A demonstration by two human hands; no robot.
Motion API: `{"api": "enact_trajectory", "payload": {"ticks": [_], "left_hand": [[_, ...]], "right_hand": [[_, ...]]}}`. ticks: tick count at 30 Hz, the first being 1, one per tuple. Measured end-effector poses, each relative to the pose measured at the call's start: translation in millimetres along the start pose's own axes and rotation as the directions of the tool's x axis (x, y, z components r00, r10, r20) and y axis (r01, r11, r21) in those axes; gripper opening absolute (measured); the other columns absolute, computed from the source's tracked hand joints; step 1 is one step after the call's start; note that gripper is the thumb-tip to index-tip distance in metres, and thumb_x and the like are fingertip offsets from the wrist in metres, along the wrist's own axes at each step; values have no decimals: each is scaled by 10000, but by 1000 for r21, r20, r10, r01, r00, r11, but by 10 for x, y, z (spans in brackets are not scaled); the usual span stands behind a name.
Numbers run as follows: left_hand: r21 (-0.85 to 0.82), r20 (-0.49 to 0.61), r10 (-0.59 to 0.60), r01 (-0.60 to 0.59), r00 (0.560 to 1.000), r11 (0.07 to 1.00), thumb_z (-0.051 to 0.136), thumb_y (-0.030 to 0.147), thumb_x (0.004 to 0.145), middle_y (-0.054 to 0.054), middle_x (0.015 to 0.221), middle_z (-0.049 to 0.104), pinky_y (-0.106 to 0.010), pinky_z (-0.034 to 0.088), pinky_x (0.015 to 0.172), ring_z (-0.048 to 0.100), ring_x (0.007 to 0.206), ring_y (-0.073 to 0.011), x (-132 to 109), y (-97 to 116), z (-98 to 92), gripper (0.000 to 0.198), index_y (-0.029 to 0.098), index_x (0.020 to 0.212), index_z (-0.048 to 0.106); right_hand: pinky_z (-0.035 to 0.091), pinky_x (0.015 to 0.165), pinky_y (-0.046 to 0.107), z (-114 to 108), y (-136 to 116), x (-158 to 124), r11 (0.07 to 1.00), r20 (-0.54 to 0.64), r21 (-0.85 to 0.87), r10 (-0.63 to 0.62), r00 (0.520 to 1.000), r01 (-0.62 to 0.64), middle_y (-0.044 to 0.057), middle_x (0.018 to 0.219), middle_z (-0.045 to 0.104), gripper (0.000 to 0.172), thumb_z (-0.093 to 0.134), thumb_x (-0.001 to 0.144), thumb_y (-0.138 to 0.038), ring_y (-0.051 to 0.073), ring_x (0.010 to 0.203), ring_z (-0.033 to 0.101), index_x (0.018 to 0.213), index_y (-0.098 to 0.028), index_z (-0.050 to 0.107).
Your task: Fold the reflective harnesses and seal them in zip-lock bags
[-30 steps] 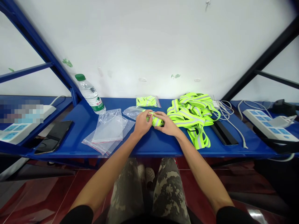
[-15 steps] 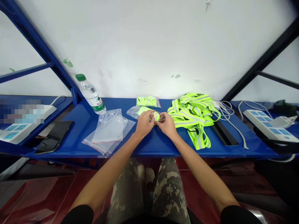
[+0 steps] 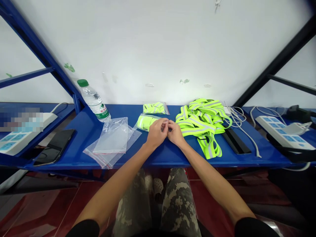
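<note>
A clear zip bag (image 3: 145, 122) with a folded neon-yellow reflective strap inside lies on the blue table, its right end between my hands. My left hand (image 3: 157, 132) pinches that end with thumb and forefinger. Close against it, my right hand (image 3: 175, 133) is also pinched on the bag's edge; the fingers hide most of the edge. To the right is a loose heap of neon-yellow reflective straps (image 3: 202, 118) with grey stripes. Behind the hands sits another filled zip bag (image 3: 155, 108).
Flat clear zip bags (image 3: 111, 138) lie left, near a water bottle (image 3: 95, 102) leaning toward the wall. A phone (image 3: 55, 146) is farther left. On the right are a black flat bar (image 3: 236, 141), white cables (image 3: 250, 140) and a power strip (image 3: 283, 131).
The strap, earlier bunched beneath my fingers, now lies fully inside the bag. My fingers have come together at the bag's right end.
</note>
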State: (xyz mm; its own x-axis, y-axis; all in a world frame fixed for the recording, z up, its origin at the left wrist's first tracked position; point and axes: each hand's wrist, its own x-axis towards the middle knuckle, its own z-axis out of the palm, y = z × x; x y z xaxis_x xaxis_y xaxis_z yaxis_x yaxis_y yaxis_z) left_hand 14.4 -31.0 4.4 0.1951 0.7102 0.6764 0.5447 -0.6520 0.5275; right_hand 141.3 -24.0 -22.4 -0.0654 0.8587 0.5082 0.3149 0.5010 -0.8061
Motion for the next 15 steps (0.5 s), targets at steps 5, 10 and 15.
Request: {"api": "enact_trajectory", "payload": {"ticks": [5, 10, 15], "left_hand": [[-69, 32, -104, 106, 994, 992, 575, 140, 863, -55, 953, 741, -320, 557, 829, 703, 891, -189, -69, 51, 26, 177, 197, 1018, 639], [-50, 91, -112, 117, 990, 992, 517, 218, 925, -34, 878, 743, -295, 554, 758, 708, 785, -171, 95, -58, -74, 225, 208, 1132, 604], [287, 232, 106, -172, 967, 942, 518, 326, 934, -156, 1170, 702, -453, 450, 984, 628, 1123, -300, 290, -396, -95, 383, 126, 1249, 605]], "right_hand": [[538, 696, 344, -48, 2, -19, 988, 127, -10, 152, 980, -152, 30, 670, 707, 205, 595, 791, -288, 208, 668, 656, 775, -175, 766], [538, 557, 288, -103, 11, 18, 884, 151, 274, 350, 925, -379, 13, 613, 682, 382, 713, 717, -526, 166, 549, 641, 875, -178, 694], [542, 549, 292, -94, 11, 31, 855, 60, 287, 434, 899, -432, 24, 623, 657, 502, 656, 731, -690, 153, 545, 620, 735, -189, 629]]}}
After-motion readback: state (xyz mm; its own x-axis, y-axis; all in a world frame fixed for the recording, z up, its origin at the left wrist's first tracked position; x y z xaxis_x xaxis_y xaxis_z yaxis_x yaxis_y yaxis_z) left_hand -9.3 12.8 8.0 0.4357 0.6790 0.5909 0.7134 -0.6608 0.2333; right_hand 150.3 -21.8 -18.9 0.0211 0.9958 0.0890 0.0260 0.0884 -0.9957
